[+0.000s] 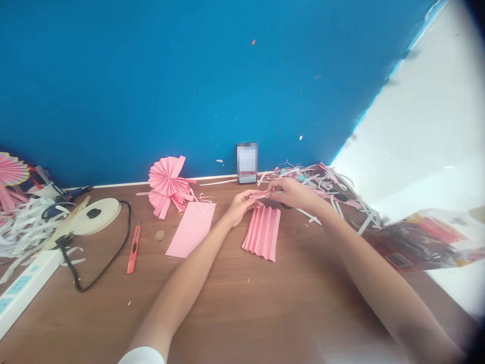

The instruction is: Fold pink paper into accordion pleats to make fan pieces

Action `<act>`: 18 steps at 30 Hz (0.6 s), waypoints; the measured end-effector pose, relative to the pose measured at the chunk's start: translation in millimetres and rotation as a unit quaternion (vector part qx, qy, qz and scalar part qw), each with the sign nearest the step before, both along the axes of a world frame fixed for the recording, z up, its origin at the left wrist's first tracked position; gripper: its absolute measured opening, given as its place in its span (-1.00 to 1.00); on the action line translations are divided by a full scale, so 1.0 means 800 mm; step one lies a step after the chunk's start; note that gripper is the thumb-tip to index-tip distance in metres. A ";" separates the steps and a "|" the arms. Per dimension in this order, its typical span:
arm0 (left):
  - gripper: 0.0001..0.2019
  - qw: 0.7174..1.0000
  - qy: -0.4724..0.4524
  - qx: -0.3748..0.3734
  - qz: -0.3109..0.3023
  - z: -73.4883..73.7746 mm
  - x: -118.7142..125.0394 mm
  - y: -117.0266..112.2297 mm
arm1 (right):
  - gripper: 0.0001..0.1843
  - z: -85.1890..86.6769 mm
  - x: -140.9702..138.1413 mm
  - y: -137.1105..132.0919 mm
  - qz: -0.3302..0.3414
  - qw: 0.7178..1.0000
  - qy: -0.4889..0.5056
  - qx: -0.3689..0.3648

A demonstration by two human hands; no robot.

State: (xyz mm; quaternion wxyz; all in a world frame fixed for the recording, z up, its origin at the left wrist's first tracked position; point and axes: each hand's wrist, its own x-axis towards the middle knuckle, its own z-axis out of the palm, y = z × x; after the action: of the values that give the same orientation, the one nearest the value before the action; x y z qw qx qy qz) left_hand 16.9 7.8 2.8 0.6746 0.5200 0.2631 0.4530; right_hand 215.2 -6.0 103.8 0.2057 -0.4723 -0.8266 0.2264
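Observation:
Fingers of my left hand [239, 208] are closed on one end of a narrow folded pink paper strip [259, 195]. My right hand [286, 192] pinches the strip's other end, just above the table. Directly below them lies a pink pleated paper [262, 232], its accordion folds spread and its top edge near my left fingers. Left of my left forearm, a flat pink paper sheet [192, 230] rests on the table. Behind that sheet stand pink pleated paper fans [168, 177] with loose strips.
A phone [247, 164] leans on the blue wall. Paper scraps [322, 182] pile at the right. At left lie an orange utility knife [134, 250], a tape roll [108, 217], a black cable [123, 247], a white power strip [34, 283] and white shreds [30, 222].

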 end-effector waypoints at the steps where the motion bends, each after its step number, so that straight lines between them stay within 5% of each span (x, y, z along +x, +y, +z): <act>1: -0.64 1.000 0.001 0.000 -0.001 0.000 0.000 0.000 | -0.73 0.000 0.000 0.000 0.000 1.000 0.000 -0.005; 9: -0.54 0.999 0.025 0.018 -0.010 -0.004 0.000 0.003 | -0.68 0.009 -0.002 -0.004 -0.004 0.995 0.027 -0.096; 18: -0.53 0.999 0.026 0.018 -0.022 -0.001 -0.001 0.001 | -0.69 0.000 0.001 0.002 -0.004 0.996 0.022 -0.085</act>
State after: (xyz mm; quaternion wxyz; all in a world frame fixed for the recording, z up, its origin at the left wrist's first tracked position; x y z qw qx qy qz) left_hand 15.9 8.8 1.9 0.6680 0.5490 0.2612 0.4291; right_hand 216.0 -4.8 103.4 0.1834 -0.4863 -0.7979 0.3054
